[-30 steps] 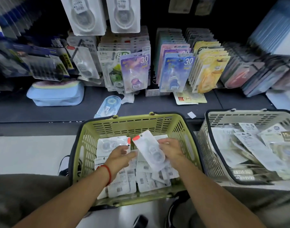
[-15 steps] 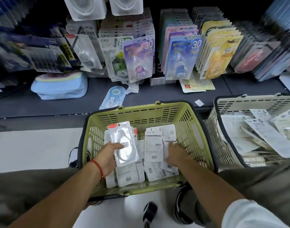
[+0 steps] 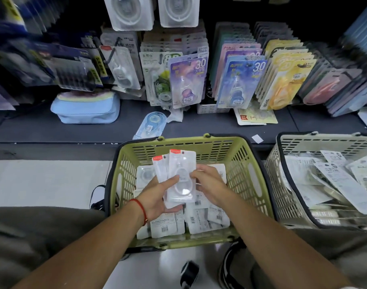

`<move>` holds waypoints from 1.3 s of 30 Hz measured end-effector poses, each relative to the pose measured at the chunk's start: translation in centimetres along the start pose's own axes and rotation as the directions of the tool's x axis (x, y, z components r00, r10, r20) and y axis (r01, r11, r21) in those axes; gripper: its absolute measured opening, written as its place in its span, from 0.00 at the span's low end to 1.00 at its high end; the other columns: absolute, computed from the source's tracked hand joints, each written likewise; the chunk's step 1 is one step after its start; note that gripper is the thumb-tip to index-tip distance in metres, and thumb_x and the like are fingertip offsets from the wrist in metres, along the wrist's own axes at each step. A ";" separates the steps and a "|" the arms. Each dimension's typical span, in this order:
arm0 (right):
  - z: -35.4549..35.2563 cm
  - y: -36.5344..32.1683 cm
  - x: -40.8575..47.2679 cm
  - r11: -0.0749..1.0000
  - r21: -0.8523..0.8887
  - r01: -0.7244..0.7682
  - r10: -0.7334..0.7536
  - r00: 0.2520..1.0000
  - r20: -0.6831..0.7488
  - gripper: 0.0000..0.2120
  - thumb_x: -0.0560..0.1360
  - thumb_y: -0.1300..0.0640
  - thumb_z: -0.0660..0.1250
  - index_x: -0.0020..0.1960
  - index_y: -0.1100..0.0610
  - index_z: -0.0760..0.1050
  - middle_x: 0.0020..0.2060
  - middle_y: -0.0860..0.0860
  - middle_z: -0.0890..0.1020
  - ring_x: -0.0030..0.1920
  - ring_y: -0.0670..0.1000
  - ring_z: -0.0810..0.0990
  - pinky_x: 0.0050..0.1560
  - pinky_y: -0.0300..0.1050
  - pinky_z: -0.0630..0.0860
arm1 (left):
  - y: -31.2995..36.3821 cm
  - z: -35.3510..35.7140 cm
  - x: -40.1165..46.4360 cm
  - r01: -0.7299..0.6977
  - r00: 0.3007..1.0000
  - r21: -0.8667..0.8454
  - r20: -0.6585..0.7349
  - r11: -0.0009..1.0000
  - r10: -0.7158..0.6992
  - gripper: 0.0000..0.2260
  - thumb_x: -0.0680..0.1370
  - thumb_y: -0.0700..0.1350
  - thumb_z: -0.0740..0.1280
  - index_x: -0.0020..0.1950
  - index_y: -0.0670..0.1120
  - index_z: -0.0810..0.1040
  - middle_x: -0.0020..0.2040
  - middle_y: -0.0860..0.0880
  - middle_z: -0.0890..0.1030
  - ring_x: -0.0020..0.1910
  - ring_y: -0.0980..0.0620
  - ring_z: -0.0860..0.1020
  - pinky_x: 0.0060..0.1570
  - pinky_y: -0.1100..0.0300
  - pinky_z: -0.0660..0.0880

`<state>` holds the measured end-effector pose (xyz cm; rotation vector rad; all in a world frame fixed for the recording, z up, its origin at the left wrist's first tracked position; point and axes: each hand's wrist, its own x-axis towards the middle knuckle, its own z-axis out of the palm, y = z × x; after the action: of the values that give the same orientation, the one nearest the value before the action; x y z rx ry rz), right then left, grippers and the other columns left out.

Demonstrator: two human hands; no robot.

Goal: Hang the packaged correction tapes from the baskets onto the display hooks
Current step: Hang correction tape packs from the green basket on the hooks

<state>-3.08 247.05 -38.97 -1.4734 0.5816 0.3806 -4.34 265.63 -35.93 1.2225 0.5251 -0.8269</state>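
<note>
Over the green basket, my left hand holds two clear correction tape packs with red top tabs, fanned upright. My right hand grips the right edge of the front pack. More white packs lie face down in the basket's bottom. Matching clear packs hang on hooks at the top of the display, far above my hands.
A grey basket with more packaged goods stands to the right. On the dark shelf lie a blue pouch, a loose blue correction tape and a yellow card. Rows of coloured packs hang behind. My shoes show below.
My right hand came up from the basket with a second pack and joined it to the one in my left hand. The view tilted slightly upward.
</note>
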 end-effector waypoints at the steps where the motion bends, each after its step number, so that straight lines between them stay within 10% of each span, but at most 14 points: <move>1: 1.0 0.3 0.3 0.997 -0.064 0.049 -0.049 0.999 0.004 0.07 0.78 0.64 0.71 0.52 0.55 0.84 0.47 0.53 0.88 0.49 0.53 0.86 0.49 0.48 0.83 | 0.0 -0.2 -0.1 -0.015 1.000 -0.002 -0.018 1.000 0.015 0.18 0.78 0.44 0.76 0.67 0.54 0.79 0.61 0.45 0.86 0.59 0.38 0.84 0.58 0.30 0.79; 4: 1.8 1.8 1.6 0.896 -0.428 0.120 -0.187 0.975 -0.118 0.07 0.81 0.55 0.70 0.58 0.54 0.82 0.56 0.52 0.84 0.58 0.55 0.82 0.60 0.48 0.78 | 0.2 -1.6 -0.3 -0.057 0.986 -0.015 -0.156 0.998 0.054 0.18 0.78 0.39 0.75 0.65 0.53 0.78 0.60 0.45 0.86 0.55 0.40 0.85 0.54 0.32 0.81; 6: 1.3 3.4 1.9 0.538 -0.843 0.022 -0.123 0.991 -0.052 0.26 0.82 0.47 0.68 0.75 0.58 0.70 0.72 0.60 0.73 0.72 0.60 0.72 0.69 0.53 0.74 | 0.6 -3.0 -0.6 -0.067 0.978 -0.053 -0.202 0.996 0.055 0.20 0.78 0.39 0.75 0.68 0.51 0.77 0.61 0.44 0.85 0.58 0.39 0.84 0.53 0.35 0.82; 9: 1.3 5.7 1.5 0.212 -0.977 0.027 0.103 0.993 0.050 0.46 0.81 0.40 0.67 0.84 0.59 0.46 0.83 0.62 0.50 0.82 0.65 0.52 0.79 0.60 0.61 | 1.0 -4.5 -1.4 -0.074 0.979 -0.107 -0.198 0.992 0.052 0.22 0.78 0.39 0.75 0.70 0.51 0.76 0.63 0.43 0.84 0.60 0.38 0.83 0.54 0.35 0.82; 11: 1.7 6.1 1.6 0.239 -0.969 0.061 0.119 0.989 0.092 0.43 0.81 0.45 0.69 0.83 0.60 0.47 0.82 0.63 0.53 0.81 0.65 0.55 0.79 0.60 0.62 | 1.2 -4.8 -1.9 -0.081 0.981 -0.130 -0.186 0.988 0.056 0.21 0.78 0.40 0.75 0.68 0.53 0.77 0.62 0.44 0.85 0.60 0.37 0.83 0.52 0.35 0.82; 16: -0.3 3.4 1.6 0.759 -0.635 -0.146 0.058 0.986 -0.157 0.22 0.82 0.64 0.62 0.75 0.62 0.67 0.67 0.62 0.78 0.65 0.63 0.79 0.55 0.47 0.77 | 1.8 -4.3 -2.5 -0.072 0.984 -0.100 -0.172 0.992 0.054 0.21 0.77 0.39 0.76 0.67 0.54 0.78 0.62 0.44 0.84 0.60 0.37 0.83 0.49 0.36 0.83; 20: -3.0 1.1 -1.0 0.978 -0.109 -0.178 0.160 0.975 -0.157 0.17 0.79 0.72 0.57 0.61 0.69 0.80 0.60 0.66 0.84 0.59 0.63 0.82 0.63 0.63 0.80 | 2.7 -2.4 -3.1 -0.023 0.973 0.036 -0.231 0.999 0.031 0.20 0.77 0.39 0.77 0.64 0.52 0.77 0.63 0.43 0.82 0.58 0.38 0.81 0.48 0.37 0.83; 25: -2.9 -6.3 -4.4 0.949 0.297 -0.100 0.090 0.995 0.046 0.14 0.80 0.61 0.57 0.55 0.62 0.81 0.48 0.59 0.83 0.45 0.59 0.81 0.46 0.51 0.77 | 6.2 1.1 -4.7 -0.134 0.982 0.057 -0.128 0.989 0.140 0.19 0.77 0.41 0.77 0.65 0.53 0.77 0.63 0.45 0.82 0.58 0.40 0.82 0.48 0.39 0.84; 31: -1.5 -18.9 -6.6 0.937 0.113 0.330 -0.342 0.933 0.115 0.07 0.83 0.57 0.67 0.57 0.58 0.82 0.50 0.57 0.88 0.48 0.54 0.88 0.50 0.52 0.82 | 16.3 4.5 -8.6 -0.431 0.902 0.093 0.067 0.898 0.426 0.16 0.79 0.42 0.75 0.63 0.56 0.78 0.55 0.49 0.88 0.50 0.45 0.87 0.44 0.42 0.85; 39: 0.8 -31.7 -7.7 0.587 -0.207 0.783 -0.800 0.599 -0.001 0.09 0.82 0.52 0.70 0.60 0.52 0.76 0.50 0.46 0.88 0.47 0.44 0.87 0.41 0.35 0.79 | 25.4 3.5 -12.7 -0.821 0.500 0.268 -0.089 0.504 0.861 0.23 0.76 0.42 0.77 0.67 0.58 0.76 0.59 0.55 0.85 0.59 0.49 0.84 0.59 0.38 0.81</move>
<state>9.02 246.24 -8.62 -1.7812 -0.1048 -0.3713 7.69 268.59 -10.10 1.5435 -0.0576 0.1356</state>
